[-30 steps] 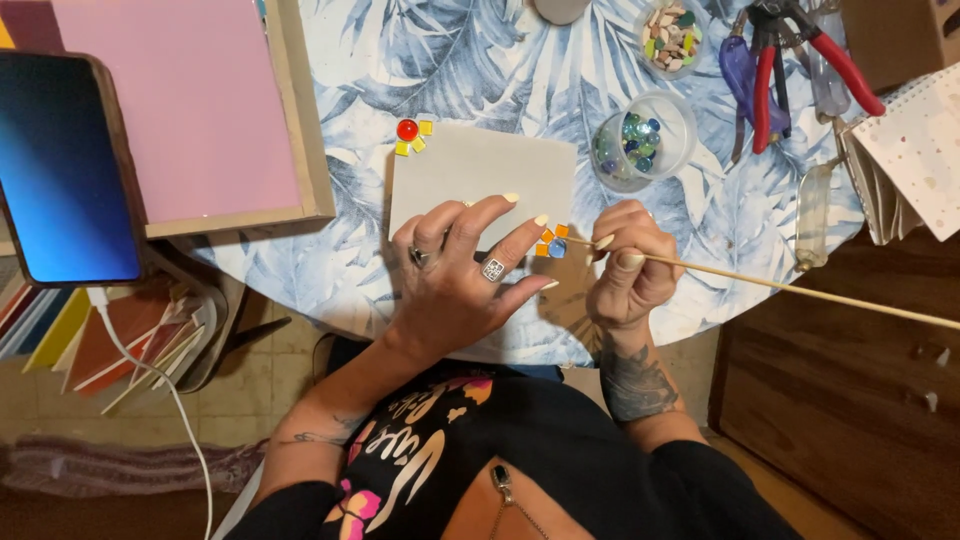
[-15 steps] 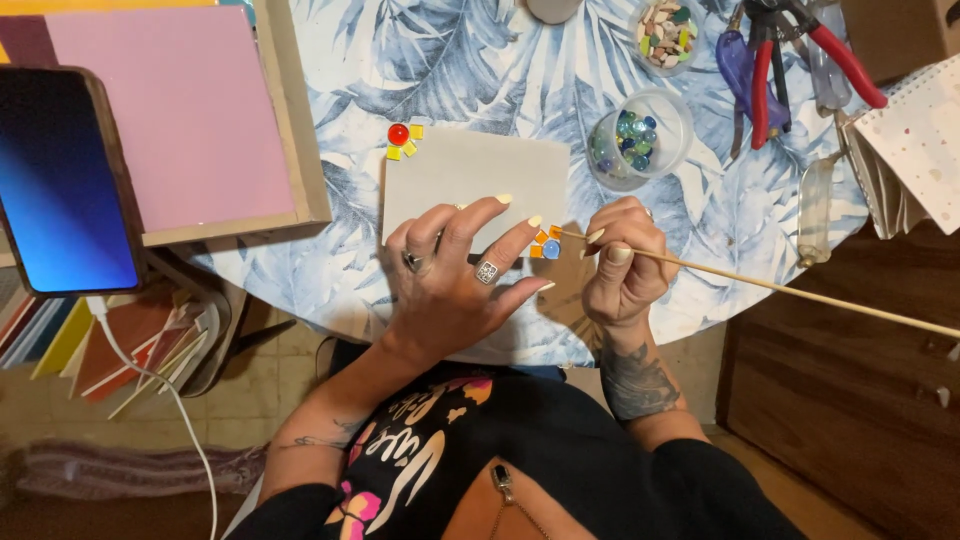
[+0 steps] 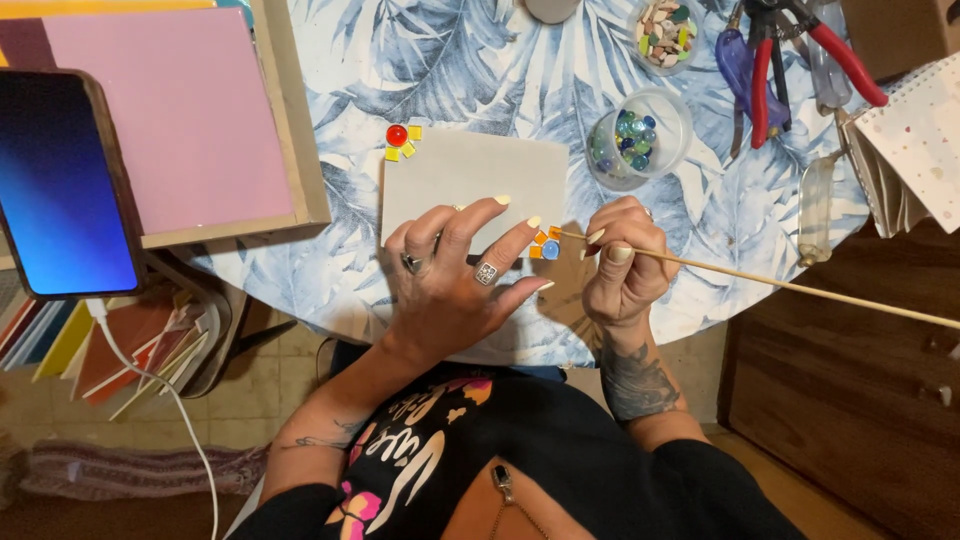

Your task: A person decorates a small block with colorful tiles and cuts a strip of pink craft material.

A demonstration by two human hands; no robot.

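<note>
Head view looks straight down on a round worktop covered in a blue leaf-print cloth, with a pale square tile near the person's edge as the landmark. The left hand lies flat on the near half of the tile, fingers spread and pressing it down, grasping nothing. The right hand, just beside the tile's near right corner, is pinched around a thin wooden stick. The stick's long axis runs almost level across the picture, sloping slightly away toward the far right; its working tip points left at the tile's near right corner, while the free end reaches well beyond the worktop's rim. At that tip sits a small cluster of mosaic pieces, orange bits around a blue round one, touching the tile's corner. A second cluster, a red round piece with yellow squares, sits at the tile's far left corner. Beyond the tile's right side stands a clear cup of blue and green glass beads, and farther off a dish of mixed chips. Red-handled pliers lie well right of the tile. Left of the tile rests a pink board in a wooden frame, with a phone propped beside it.
</note>
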